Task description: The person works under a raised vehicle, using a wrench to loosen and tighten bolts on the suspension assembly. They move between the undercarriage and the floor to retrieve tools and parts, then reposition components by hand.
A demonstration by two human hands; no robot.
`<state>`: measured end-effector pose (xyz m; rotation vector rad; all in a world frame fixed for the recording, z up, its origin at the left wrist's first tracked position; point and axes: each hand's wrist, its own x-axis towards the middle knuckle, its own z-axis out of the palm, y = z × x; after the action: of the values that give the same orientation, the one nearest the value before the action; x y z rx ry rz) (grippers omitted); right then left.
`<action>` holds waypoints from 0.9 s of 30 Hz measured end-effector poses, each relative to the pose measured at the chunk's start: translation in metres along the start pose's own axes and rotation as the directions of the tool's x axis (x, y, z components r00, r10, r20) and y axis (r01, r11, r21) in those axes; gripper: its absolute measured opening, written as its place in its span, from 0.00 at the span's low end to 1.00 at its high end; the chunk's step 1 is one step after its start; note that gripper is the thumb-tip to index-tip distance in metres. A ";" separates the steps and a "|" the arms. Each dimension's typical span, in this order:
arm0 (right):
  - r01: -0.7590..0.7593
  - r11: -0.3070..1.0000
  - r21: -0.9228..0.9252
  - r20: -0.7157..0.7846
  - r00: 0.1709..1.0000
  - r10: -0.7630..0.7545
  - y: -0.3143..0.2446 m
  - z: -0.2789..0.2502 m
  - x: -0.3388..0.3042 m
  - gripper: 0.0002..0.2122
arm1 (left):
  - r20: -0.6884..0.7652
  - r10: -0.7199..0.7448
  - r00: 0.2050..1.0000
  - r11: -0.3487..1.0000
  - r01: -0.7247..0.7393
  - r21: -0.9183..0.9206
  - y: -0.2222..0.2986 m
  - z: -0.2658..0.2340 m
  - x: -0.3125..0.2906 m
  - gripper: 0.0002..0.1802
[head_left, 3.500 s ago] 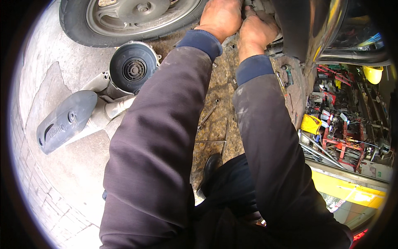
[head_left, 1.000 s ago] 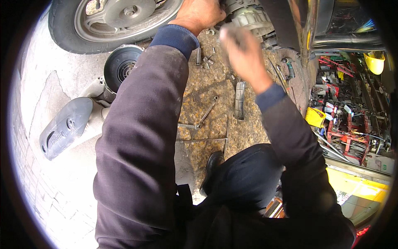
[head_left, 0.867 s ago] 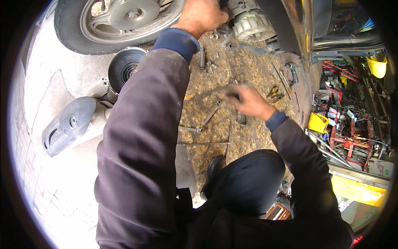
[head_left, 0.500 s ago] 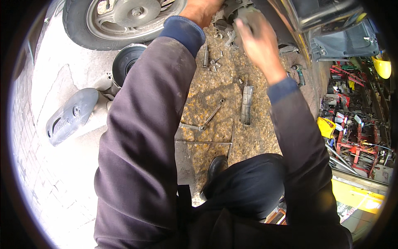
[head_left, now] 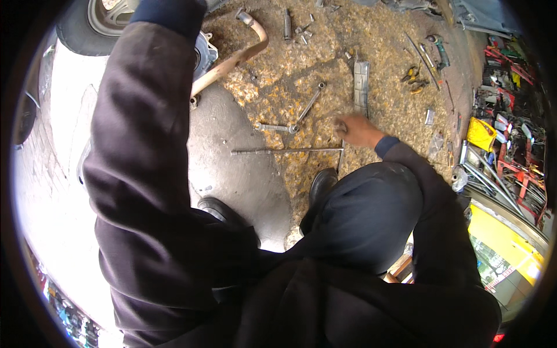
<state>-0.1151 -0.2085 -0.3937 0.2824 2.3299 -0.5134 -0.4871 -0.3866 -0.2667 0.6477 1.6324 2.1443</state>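
My right hand (head_left: pixel 358 130) hovers low over the stained ground, its fingers curled in; a small dark shape at the fingertips is blurred. Just beyond it lies a long, flat grey piece (head_left: pixel 361 87). Closer to my knee, a long T-handle wrench (head_left: pixel 284 151) rests on the ground. Left of the hand are two spanners, one slanting (head_left: pixel 310 103) and one nearly level (head_left: pixel 274 127), their ends meeting. My left arm (head_left: pixel 145 127) stretches to the top edge, and the left hand is cut off there. Near its cuff is a bent, rusty exhaust pipe (head_left: pixel 249 52).
A wheel with a black tyre (head_left: pixel 81 35) stands at upper left. Farther off lie a socket (head_left: pixel 287 24) and several bolts (head_left: pixel 303 35). At right are yellow-handled pliers (head_left: pixel 412 75), a green power tool (head_left: pixel 441 53), a yellow bin (head_left: pixel 481 134) and red tool racks (head_left: pixel 525 168).
My right hand has come back from the machine at the top toward my knee. The left hand has gone out of view at upper left. The view has shifted, showing the bent pipe.
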 end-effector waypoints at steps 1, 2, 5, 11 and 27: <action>-0.106 0.994 -0.002 0.032 0.994 0.106 0.015 0.028 -0.006 0.13 | -0.011 -0.042 0.999 0.999 0.042 0.000 0.000 0.002 -0.007 0.04; -0.090 0.996 -0.013 0.039 0.995 0.091 0.025 0.054 -0.009 0.15 | -0.020 -0.083 0.996 0.997 0.083 0.001 0.001 0.006 -0.013 0.05; -0.083 0.984 -0.155 -0.156 0.986 0.058 0.034 0.110 -0.015 0.22 | -0.020 -0.037 0.999 0.991 0.039 0.128 0.005 0.019 -0.037 0.06; 0.055 0.981 -0.184 -0.104 0.992 -0.075 0.049 0.133 -0.013 0.22 | 0.023 -0.153 0.988 0.618 0.078 0.783 0.015 0.001 -0.054 0.11; 0.091 0.996 -0.003 -0.239 0.967 -0.089 0.037 0.069 -0.040 0.21 | 0.535 -0.747 0.395 0.519 -0.157 0.840 -0.074 -0.008 -0.173 0.20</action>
<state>-0.0317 -0.2077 -0.4215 0.2548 2.5854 -0.5590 -0.3474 -0.4684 -0.3634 1.2453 1.7097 0.3063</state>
